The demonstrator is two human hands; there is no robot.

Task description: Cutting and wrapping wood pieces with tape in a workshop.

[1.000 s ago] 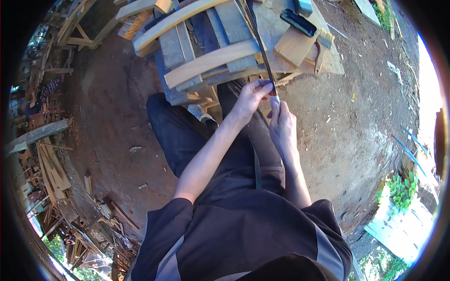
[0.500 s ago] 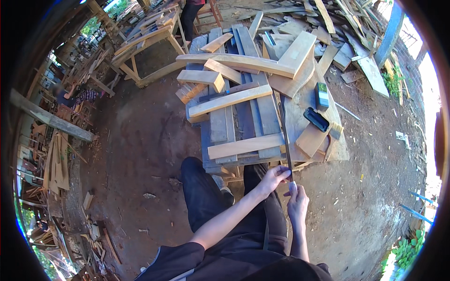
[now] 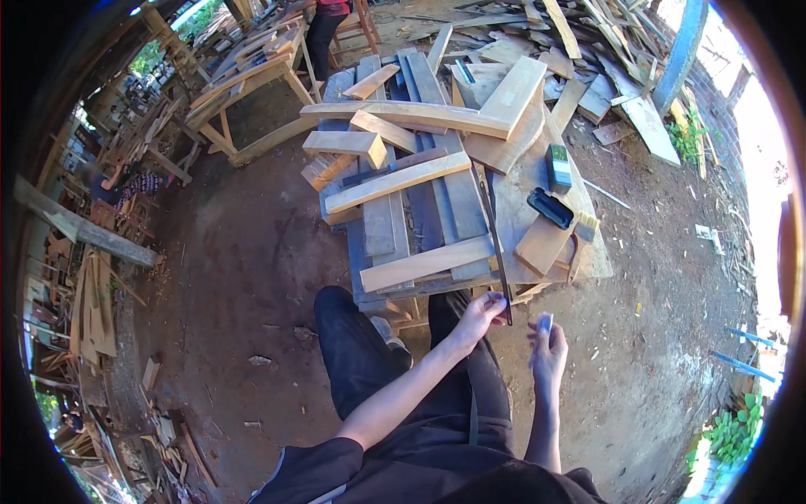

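Observation:
My left hand (image 3: 480,321) is closed around the lower end of a long, thin dark strip (image 3: 499,252), which runs up along the right side of the stack of planks. Just to its right, my right hand (image 3: 547,357) grips a small pale object (image 3: 545,324), apart from the strip; what it is I cannot make out. Above both hands, a light board (image 3: 424,262) lies across grey planks (image 3: 378,231). To the right lie a wood block (image 3: 537,252), an open dark container (image 3: 549,207), a brush (image 3: 588,227) and a small blue-green tin (image 3: 558,168).
Behind the plank pile stands a wooden bench (image 3: 252,76) with a person (image 3: 323,34) beside it. Another person (image 3: 101,185) is at the left. Scrap boards (image 3: 630,118) heap at the back right. A pole (image 3: 84,223) juts in from the left, over the dirt floor (image 3: 227,319).
My view has tilted up from a second ago, bringing the wider yard in. My right hand, earlier at the strip's end with the pale object, has moved away to the right, leaving a gap.

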